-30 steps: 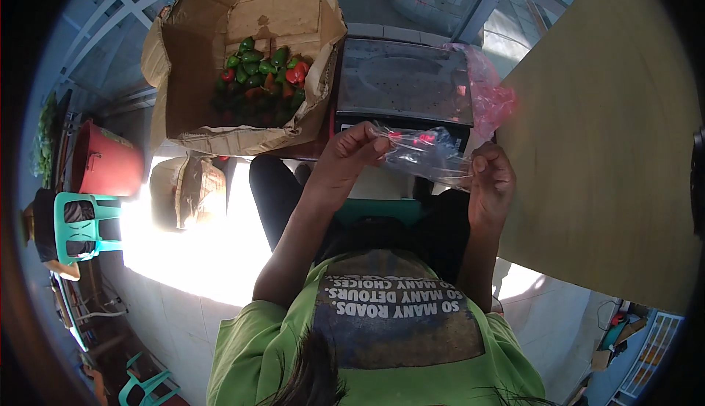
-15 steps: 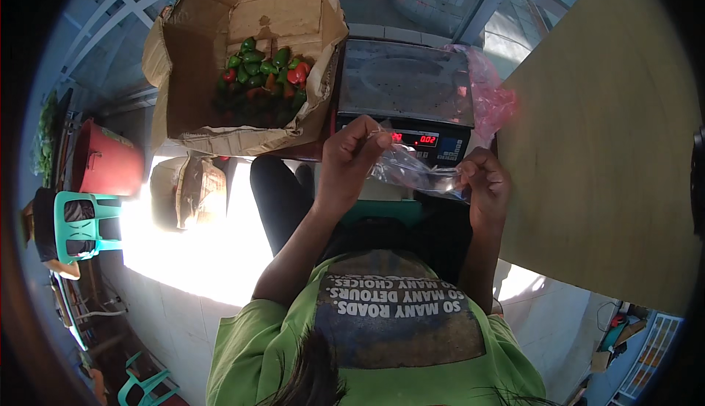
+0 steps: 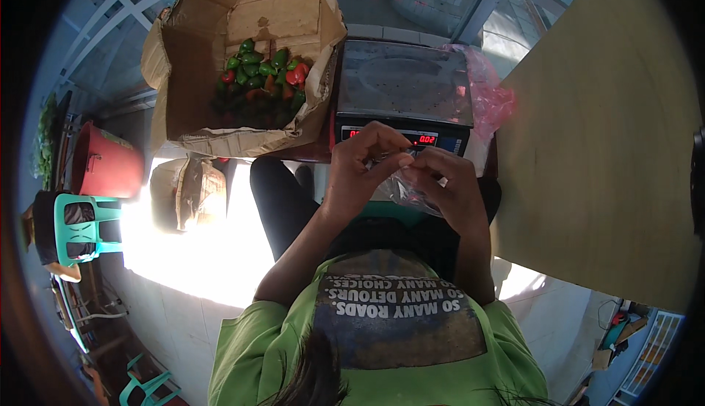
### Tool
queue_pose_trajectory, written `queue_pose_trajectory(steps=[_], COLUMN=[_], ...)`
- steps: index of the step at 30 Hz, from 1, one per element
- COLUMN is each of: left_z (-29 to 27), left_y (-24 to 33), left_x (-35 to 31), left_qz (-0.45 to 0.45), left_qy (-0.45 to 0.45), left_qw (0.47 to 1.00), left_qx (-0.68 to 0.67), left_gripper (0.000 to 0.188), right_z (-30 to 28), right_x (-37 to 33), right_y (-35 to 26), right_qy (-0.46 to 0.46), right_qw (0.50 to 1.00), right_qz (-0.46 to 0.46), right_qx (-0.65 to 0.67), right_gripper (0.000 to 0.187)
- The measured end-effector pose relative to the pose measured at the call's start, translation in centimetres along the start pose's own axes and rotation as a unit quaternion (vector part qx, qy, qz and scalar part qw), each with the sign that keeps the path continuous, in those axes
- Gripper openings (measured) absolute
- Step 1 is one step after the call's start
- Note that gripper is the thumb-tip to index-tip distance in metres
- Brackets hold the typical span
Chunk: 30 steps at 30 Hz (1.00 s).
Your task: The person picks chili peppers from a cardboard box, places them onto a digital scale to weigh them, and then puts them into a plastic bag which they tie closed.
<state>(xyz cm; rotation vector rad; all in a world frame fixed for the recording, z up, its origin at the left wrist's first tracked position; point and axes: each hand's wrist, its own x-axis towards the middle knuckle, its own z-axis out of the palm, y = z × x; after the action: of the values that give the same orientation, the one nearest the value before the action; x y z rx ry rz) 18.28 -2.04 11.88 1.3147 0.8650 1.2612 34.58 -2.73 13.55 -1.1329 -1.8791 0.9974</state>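
Between my two hands hangs a clear plastic bag point(image 3: 413, 194), crumpled and below the fingers. My left hand point(image 3: 361, 167) pinches its top edge with thumb and forefinger. Close against it, my right hand point(image 3: 449, 183) is also closed on the bag, fingertips nearly touching the left ones. Just beyond the hands stands a digital scale point(image 3: 404, 83) with a flat metal pan and a lit red display, partly hidden by my fingers. To its left, a large open cardboard box point(image 3: 192, 86) holds green and red peppers point(image 3: 266, 70).
Pink plastic point(image 3: 490, 101) lies beside the scale's right edge. A wooden board point(image 3: 595, 141) fills the right side. On the left are a red bucket point(image 3: 110, 160), a green plastic chair point(image 3: 77, 224) and a smaller cardboard box point(image 3: 167, 193) on the floor.
My hands were apart with the bag stretched between them. The right hand has moved left to meet the left hand, and the bag now hangs bunched under the fingers.
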Motion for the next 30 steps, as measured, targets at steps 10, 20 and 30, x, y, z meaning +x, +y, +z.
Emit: queue_pose_trajectory(steps=[10, 20, 30], left_z=[-1.1, -1.1, -0.7], left_y=[-0.7, -0.4, -0.5], left_x=[0.2, 0.1, 0.0], left_qz=[-0.090, -0.042, -0.090], left_qy=[-0.051, -0.051, -0.025], left_qw=[0.991, 0.996, 0.995], left_qx=[-0.084, -0.059, -0.033], left_gripper=[0.028, 0.028, 0.008], right_z=[0.7, 1.7, 2.8], right_x=[-0.5, 0.1, 0.0], right_y=[1.0, 1.8, 1.5], right_qy=[0.095, 0.044, 0.212], right_qw=[0.958, 0.945, 0.951], right_qz=[0.079, 0.096, 0.037], right_qx=[0.257, 0.310, 0.223], right_gripper=[0.012, 0.011, 0.009])
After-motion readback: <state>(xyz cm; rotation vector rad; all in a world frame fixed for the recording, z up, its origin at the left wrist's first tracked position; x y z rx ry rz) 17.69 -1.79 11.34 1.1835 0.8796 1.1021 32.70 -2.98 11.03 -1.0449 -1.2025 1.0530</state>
